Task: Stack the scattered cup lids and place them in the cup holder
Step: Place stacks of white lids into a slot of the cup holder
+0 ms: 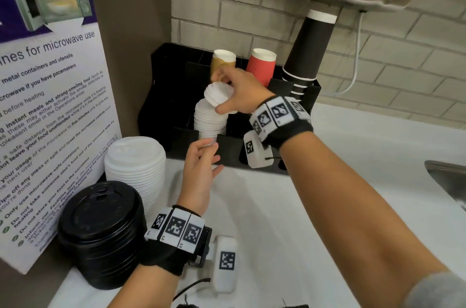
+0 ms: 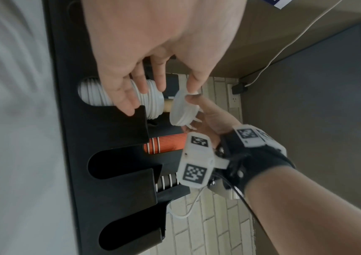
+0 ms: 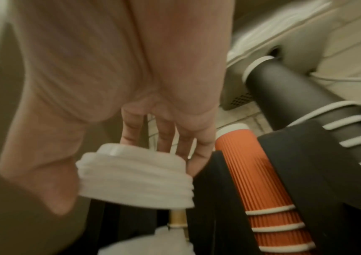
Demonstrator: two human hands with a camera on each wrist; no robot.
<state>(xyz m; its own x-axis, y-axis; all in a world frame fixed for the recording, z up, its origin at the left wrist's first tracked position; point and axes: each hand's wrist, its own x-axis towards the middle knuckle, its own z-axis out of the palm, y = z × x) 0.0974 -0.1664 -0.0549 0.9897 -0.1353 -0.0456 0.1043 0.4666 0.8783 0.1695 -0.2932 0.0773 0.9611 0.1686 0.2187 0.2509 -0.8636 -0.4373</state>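
Observation:
My right hand (image 1: 218, 92) grips a small stack of white lids (image 1: 219, 96), tilted, just above the taller white lid stack (image 1: 209, 122) that stands in a front slot of the black cup holder (image 1: 161, 95). The right wrist view shows the thumb on one side of the held lids (image 3: 136, 177) and the fingers behind them. My left hand (image 1: 211, 156) hovers open in front of that slot, low by the holder's front wall, holding nothing. In the left wrist view its spread fingers (image 2: 129, 103) lie in front of the slotted stack (image 2: 151, 101).
On the counter at left stand a tall pile of white lids (image 1: 136, 164) and a pile of black lids (image 1: 100, 232), in front of a microwave notice board (image 1: 50, 106). The holder also carries a tan cup (image 1: 223, 61), red cups (image 1: 261, 65) and black cups (image 1: 306, 53). A sink edge (image 1: 446, 171) lies at right.

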